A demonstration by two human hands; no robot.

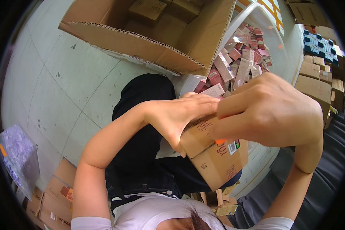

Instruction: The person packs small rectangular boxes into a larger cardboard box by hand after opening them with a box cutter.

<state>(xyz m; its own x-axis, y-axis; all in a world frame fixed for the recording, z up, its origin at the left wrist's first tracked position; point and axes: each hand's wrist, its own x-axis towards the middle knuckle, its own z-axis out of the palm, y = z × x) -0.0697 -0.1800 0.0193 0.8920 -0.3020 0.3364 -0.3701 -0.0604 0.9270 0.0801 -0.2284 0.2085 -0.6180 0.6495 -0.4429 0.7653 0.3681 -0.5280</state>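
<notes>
A small taped cardboard box (215, 168) rests tilted on my lap, with handwriting and a barcode sticker (233, 147) on it. My left hand (187, 112) grips its far left edge, the thumb down one side and the fingers across the top. Over the box's top, my right hand (264, 115) is closed around a small orange tool (220, 141). Only bits of orange show at the fingers, so its kind and its tip are hidden. A tape-covered seam runs across the box beneath that hand.
Beyond my knees stands a large open carton (149, 43) with smaller boxes (148, 10) inside. Beside it, a translucent plastic tub (281, 54) holds many pink and white product cartons (243, 69). Cardboard boxes (314, 89) are stacked at right; more cartons (54, 198) lie at lower left.
</notes>
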